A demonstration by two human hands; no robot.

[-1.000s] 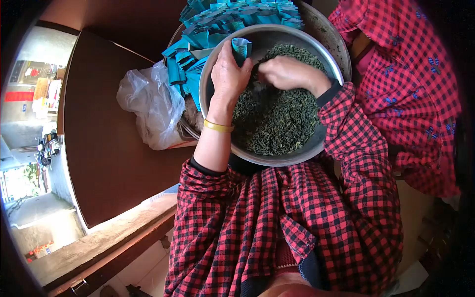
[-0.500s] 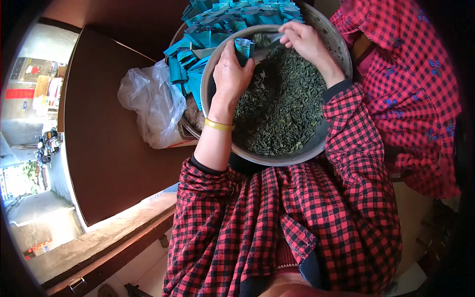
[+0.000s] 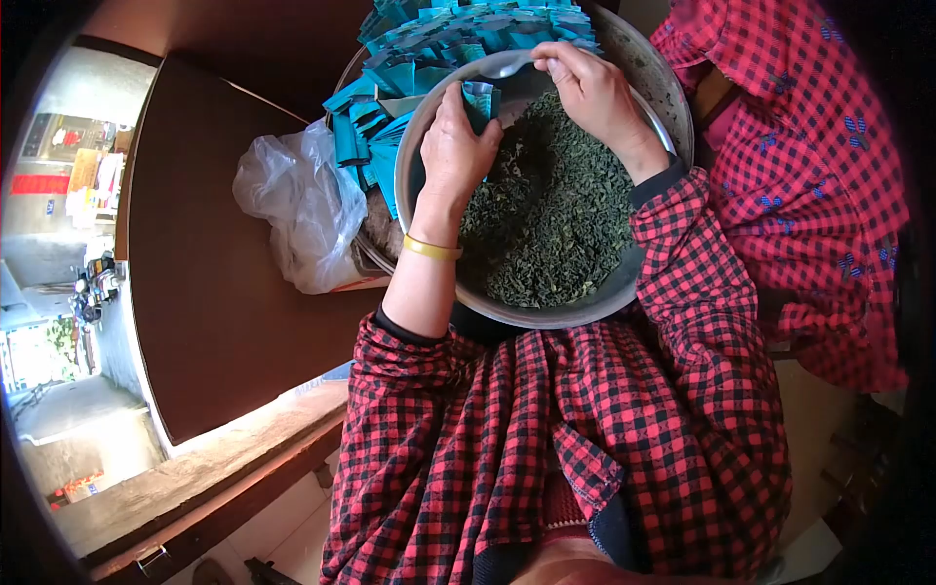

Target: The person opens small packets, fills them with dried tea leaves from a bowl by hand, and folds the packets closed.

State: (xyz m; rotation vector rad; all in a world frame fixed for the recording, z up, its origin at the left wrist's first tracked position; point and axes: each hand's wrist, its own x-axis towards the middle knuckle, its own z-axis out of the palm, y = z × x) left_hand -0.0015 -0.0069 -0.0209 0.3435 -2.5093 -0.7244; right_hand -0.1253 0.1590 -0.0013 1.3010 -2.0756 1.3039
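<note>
A brown panel (image 3: 224,263) is left of the bowl (image 3: 546,317). The left hand (image 3: 454,146) grips a teal packet (image 3: 481,99); the right hand (image 3: 602,99), a spoon (image 3: 507,67).

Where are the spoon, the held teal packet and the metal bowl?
Spoon (image 3: 504,68), head view: on its scoop end.
Held teal packet (image 3: 481,104), head view: on its visible middle.
Metal bowl (image 3: 629,275), head view: bare inner wall.

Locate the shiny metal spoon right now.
In the head view, the shiny metal spoon is in the right hand at upper centre, by the far rim of the round metal basin, just beyond the small teal packet.
</note>
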